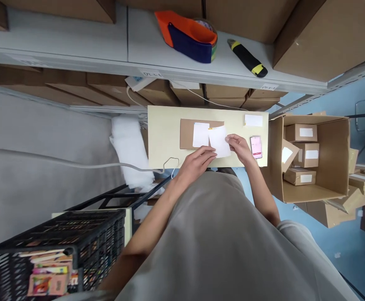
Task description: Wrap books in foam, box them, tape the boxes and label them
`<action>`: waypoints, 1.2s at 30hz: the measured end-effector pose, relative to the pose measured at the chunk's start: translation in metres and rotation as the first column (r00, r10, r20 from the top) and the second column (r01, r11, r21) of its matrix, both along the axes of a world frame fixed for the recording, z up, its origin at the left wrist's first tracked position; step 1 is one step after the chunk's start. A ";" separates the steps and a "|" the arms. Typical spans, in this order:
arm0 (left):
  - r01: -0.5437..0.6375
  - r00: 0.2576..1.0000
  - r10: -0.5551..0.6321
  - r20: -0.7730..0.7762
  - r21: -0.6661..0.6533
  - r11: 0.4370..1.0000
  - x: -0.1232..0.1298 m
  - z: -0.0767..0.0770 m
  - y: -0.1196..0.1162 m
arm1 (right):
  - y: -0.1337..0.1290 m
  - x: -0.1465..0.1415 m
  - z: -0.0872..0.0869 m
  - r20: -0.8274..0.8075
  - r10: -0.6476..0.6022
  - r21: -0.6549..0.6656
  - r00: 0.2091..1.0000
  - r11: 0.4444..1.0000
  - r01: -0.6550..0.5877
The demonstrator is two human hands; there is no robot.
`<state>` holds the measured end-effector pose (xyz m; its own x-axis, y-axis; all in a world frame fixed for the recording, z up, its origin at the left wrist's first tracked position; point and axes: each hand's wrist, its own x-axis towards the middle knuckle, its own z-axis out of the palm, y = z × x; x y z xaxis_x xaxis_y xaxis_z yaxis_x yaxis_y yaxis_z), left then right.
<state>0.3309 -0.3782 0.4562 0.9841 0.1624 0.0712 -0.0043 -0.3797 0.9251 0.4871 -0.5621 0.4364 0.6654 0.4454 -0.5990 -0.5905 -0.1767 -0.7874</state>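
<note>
A white paper sheet (219, 142) with a small orange mark at its top left is held slightly tilted between my two hands. My left hand (200, 159) pinches its lower left corner, and the fingers of my right hand (239, 147) close on its right edge. Beneath it, a flat brown cardboard box (186, 134) lies on the pale table (163, 129), partly covered by the sheet. Another white paper (200, 134) rests on top of that box, just left of the held sheet.
To the right on the table are a phone (256, 147) and a white slip (253, 120). A large open carton (333, 154) holds several small labelled boxes. The shelf above bears a tape dispenser (188, 39) and a utility knife (247, 57). A black crate (101, 242) stands lower left.
</note>
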 end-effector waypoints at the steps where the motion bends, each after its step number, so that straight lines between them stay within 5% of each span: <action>1: -0.006 1.000 0.006 -0.006 0.005 1.000 0.001 0.000 -0.004 | -0.004 0.003 -0.002 0.008 -0.001 -0.005 1.000 1.000 0.001; 12: -0.135 0.987 0.139 -0.077 0.055 0.989 0.001 -0.035 -0.026 | -0.033 0.007 -0.020 0.061 -0.020 -0.020 0.998 1.000 0.021; 20: -0.460 0.862 0.367 -0.350 -0.236 0.856 0.012 -0.059 -0.011 | -0.018 -0.004 -0.018 0.158 0.069 0.032 0.985 0.997 -0.075; 32: -0.447 0.868 0.318 -0.382 -0.320 0.836 0.019 -0.064 0.019 | 0.004 -0.016 -0.016 0.285 0.154 0.045 0.946 0.984 -0.174; 36: -0.416 0.884 0.308 -0.352 -0.293 0.861 0.020 -0.072 0.031 | 0.016 -0.019 -0.026 0.370 0.157 -0.052 0.916 0.988 -0.148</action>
<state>0.3508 -0.3477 0.3845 0.8175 0.4715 -0.3308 0.3514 0.0467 0.9351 0.4681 -0.5460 0.4100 0.7671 0.5486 -0.3324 -0.2201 -0.2617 -0.9397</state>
